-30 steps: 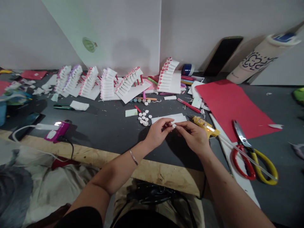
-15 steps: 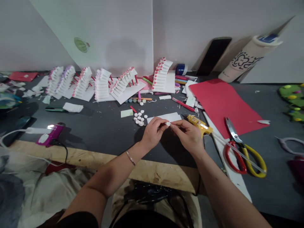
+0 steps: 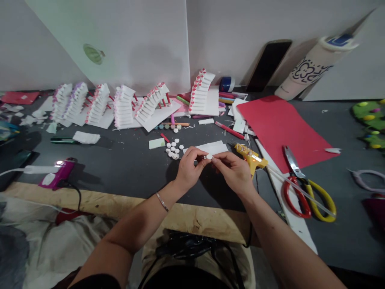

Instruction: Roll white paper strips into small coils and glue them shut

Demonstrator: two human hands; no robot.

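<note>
My left hand (image 3: 189, 170) and my right hand (image 3: 234, 171) meet over the dark mat, fingertips pinched together on a small white round piece (image 3: 208, 156). A white card strip (image 3: 207, 147) lies just behind my fingers. A cluster of several small white discs (image 3: 173, 148) sits to the left of the strip. A yellow glue gun (image 3: 251, 157) rests right beside my right hand, its clear glue stick trailing to the right.
Several white stair-like paper models (image 3: 120, 105) line the back wall. A red sheet (image 3: 279, 128), scissors with red and yellow handles (image 3: 303, 184), a purple glue gun (image 3: 58, 173), markers (image 3: 230, 130), a leaning phone (image 3: 264, 66) and a patterned roll (image 3: 313, 66) surround the mat.
The view has drifted so everything sits slightly left and higher. Both hands stay pinched on the small white piece, turning it a little between the fingertips.
</note>
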